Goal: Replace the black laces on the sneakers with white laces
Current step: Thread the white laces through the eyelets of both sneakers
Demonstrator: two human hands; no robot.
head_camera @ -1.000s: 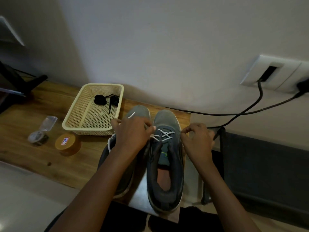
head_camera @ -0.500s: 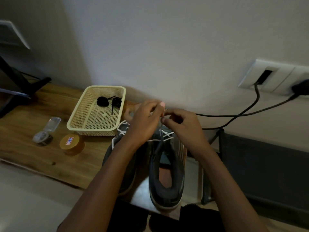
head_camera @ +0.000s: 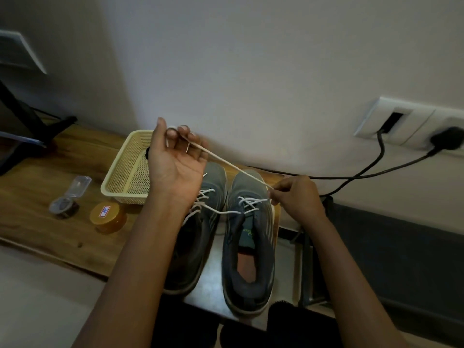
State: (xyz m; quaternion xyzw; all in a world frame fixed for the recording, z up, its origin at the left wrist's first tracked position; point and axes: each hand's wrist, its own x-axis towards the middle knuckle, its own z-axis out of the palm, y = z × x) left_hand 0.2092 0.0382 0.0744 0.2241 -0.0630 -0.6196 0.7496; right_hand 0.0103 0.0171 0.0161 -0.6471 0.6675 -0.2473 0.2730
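Laces: one white lace (head_camera: pixel 233 167) drawn taut in the air, slanting from far left down to near right, one end in each hand. It continues into the front eyelets of the right sneaker (head_camera: pixel 247 247), where it makes a few crossings near the toe. A slack strand runs leftward from there toward the other shoe.

Sneakers: two, grey, side by side, toes toward the wall, heels toward the camera. Left sneaker (head_camera: pixel 213 179) also shows white lacing, partly hidden under the left forearm.

Hands: two. Left hand (head_camera: pixel 175 158) raised, palm up, above the basket's right edge, fingers curled over the lace. Right hand (head_camera: pixel 297 198) low, just right of the right sneaker's toe, thumb and fingertips pinching the lace.

Support: toes sit over the right end of a wooden table (head_camera: pixel 37 197); heels on a shiny grey surface (head_camera: pixel 209 280).

Around: one cream mesh basket (head_camera: pixel 123 177), left of the sneakers against the wall. One black bundle (head_camera: pixel 147 153) in it, mostly hidden by the left hand. Two small jars near left of the basket: one with a clear flip lid (head_camera: pixel 64 207), open, one with an orange lid (head_camera: pixel 108 214).

Far right: wall socket plate (head_camera: pixel 404 121), two black cables (head_camera: pixel 351 175) running from it.
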